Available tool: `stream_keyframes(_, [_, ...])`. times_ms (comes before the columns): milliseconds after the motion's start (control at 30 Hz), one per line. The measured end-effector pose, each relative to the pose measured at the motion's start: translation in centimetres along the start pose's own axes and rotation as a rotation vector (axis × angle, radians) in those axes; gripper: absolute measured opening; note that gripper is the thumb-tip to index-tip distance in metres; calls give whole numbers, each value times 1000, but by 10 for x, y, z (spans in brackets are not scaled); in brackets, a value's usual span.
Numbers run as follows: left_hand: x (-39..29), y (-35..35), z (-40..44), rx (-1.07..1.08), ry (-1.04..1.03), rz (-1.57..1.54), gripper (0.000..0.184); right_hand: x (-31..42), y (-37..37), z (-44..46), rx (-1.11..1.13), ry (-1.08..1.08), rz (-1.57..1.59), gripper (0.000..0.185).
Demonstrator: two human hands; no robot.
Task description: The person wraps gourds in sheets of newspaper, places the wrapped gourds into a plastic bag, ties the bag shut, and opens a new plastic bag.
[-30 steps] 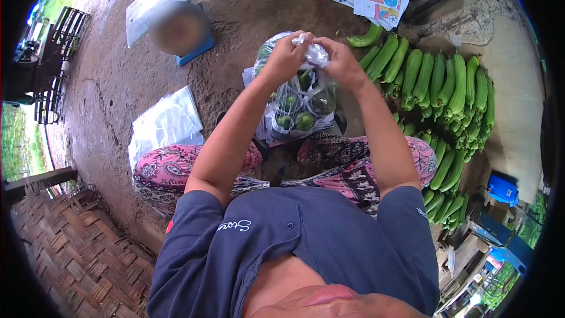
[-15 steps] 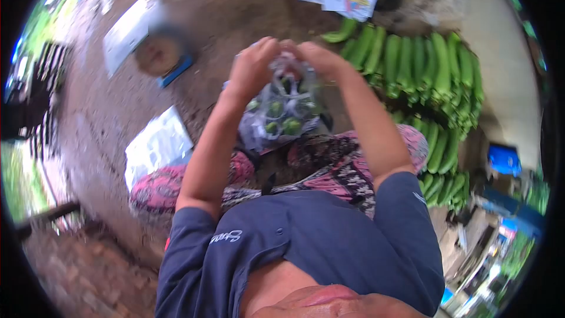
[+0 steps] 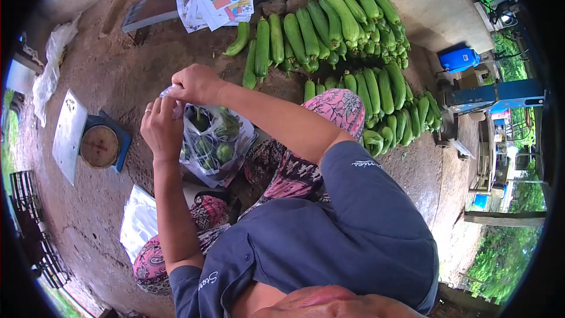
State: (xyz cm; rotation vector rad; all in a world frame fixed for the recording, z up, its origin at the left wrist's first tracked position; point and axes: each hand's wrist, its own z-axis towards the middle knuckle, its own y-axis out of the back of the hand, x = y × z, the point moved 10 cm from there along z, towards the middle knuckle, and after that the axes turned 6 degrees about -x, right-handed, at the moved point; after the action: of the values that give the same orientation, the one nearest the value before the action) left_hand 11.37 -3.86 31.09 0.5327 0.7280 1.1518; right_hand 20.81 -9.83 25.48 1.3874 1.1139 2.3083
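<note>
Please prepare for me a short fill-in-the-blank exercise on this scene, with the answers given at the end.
The left hand and right hand grip a transparent plastic ____ with vegetables inside.
The many long gourds are ____ in colour.
The plastic canister nearest the gourds is ____ in colour.
Missing words: bag, green, blue.

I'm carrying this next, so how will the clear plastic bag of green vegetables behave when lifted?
The clear plastic bag will probably sag, since its thin film wrinkles. It is likely heavy, with several green vegetables inside. Their rounded shapes may let them shift.
</note>
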Motion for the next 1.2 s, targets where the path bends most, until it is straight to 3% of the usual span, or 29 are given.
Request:
stream_keyframes(233, [-3,-12,-6,295,-71,157,22,46,12,-5,-256,543,-214,23])
stream_keyframes(467, [-4,-28,-70,447,9,185,22,11,-38,25,-4,425,-497,24])
stream_keyframes(633, [1,-36,-116,506,245,27,22,-51,-47,27,-153,236,-440,21])
stream_keyframes(733, [-17,-12,-86,156,128,-186,18,-35,-18,16,-403,263,-362,24])
stream_keyframes(800, [1,-13,-79,38,299,-435,13,-43,-10,17,-490,20,136,23])
stream_keyframes(867, [13,-22,-72,-26,502,-766,15,-45,-66,5,-128,-542,1229,21])
stream_keyframes(933, [29,-38,-79,-73,600,-911,18,-29,-85,1,39,-624,1657,26])
stream_keyframes(967, [40,-48,-85,-62,712,-980,28,-25,-79,1,29,-626,1608,27])
stream_keyframes(1067, [36,-40,-73,-96,790,-1048,29,-14,-65,12,-108,-577,1275,32])
stream_keyframes(1200, [31,-28,-67,-141,558,-931,28,-29,-77,38,-377,-326,830,35])
